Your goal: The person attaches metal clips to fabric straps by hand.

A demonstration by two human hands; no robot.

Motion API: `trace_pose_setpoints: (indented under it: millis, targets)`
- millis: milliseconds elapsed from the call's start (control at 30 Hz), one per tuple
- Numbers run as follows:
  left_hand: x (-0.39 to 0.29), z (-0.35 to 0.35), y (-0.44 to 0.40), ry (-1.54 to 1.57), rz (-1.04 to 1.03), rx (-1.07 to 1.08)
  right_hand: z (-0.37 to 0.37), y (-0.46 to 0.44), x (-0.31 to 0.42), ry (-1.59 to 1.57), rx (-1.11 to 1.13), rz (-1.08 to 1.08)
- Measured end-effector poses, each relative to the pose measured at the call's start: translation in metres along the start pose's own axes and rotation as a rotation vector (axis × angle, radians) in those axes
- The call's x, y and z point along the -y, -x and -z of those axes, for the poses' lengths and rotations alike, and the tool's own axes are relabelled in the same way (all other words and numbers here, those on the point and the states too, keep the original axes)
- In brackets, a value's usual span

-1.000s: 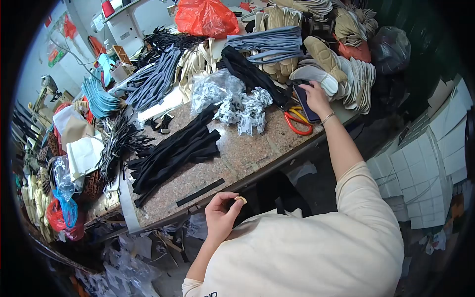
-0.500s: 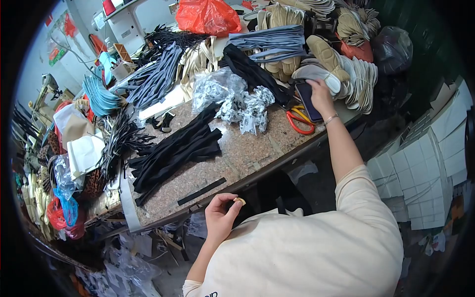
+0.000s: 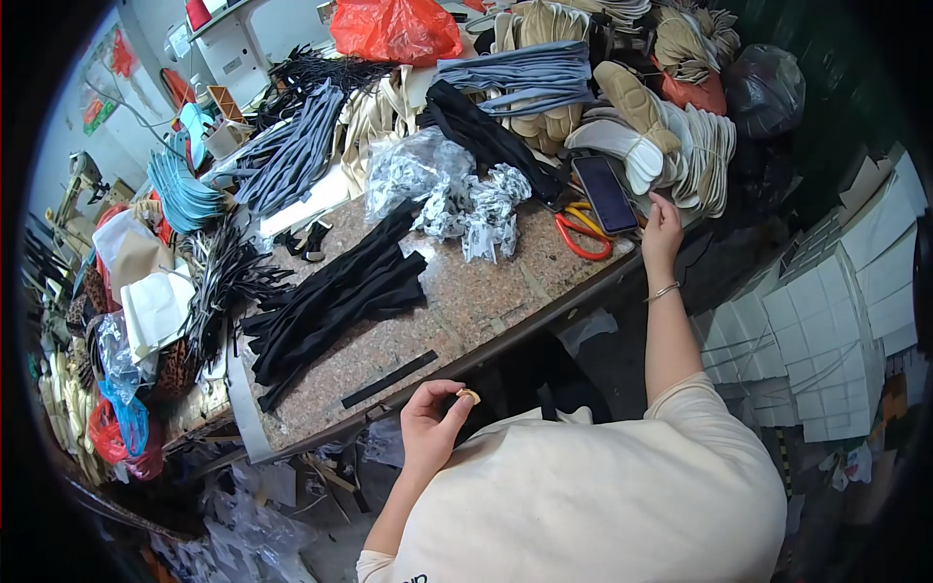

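My left hand is closed at the table's front edge, pinching a small yellowish piece whose kind I cannot make out. My right hand is beside the phone, apart from it, fingers loosely stretched and seemingly holding nothing. The phone lies screen up, its screen dark. Scissors with red and yellow handles lie just left of it. A single black strip rests near the front edge, in front of a bundle of black fabric strips.
Crumpled clear plastic and silvery scraps sit mid-table. Behind them are grey-blue strips, stacked insoles and a red plastic bag. A sewing machine stands at the back left. White boxes are stacked at right.
My right hand has let go of the phone and drawn back toward me, to its right. The phone stays on the table. My left hand keeps its pinch. The view has shifted slightly.
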State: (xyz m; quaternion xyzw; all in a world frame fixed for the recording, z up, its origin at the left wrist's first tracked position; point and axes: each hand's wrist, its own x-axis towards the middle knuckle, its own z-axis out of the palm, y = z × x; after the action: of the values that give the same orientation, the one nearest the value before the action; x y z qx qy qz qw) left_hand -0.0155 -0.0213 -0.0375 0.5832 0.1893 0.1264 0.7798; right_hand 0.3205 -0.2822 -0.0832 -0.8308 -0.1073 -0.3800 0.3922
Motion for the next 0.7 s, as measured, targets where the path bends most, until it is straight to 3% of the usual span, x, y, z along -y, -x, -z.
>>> trace_pose_setpoints:
  millis: [200, 333, 500, 700]
  targets:
    - [0.012, 0.003, -0.003, -0.024, -0.012, 0.018, 0.000, 0.011, 0.037, -0.081, -0.018, -0.054]
    - [0.008, 0.000, -0.002, 0.005, 0.056, 0.019, -0.003, 0.022, 0.061, -0.099, 0.124, 0.100]
    - [0.004, -0.002, 0.000, -0.010, 0.119, 0.017, -0.013, 0.012, 0.055, 0.054, 0.114, 0.266]
    - [0.012, 0.004, 0.002, -0.008, 0.104, -0.002, -0.023, -0.023, 0.013, 0.099, 0.107, 0.081]
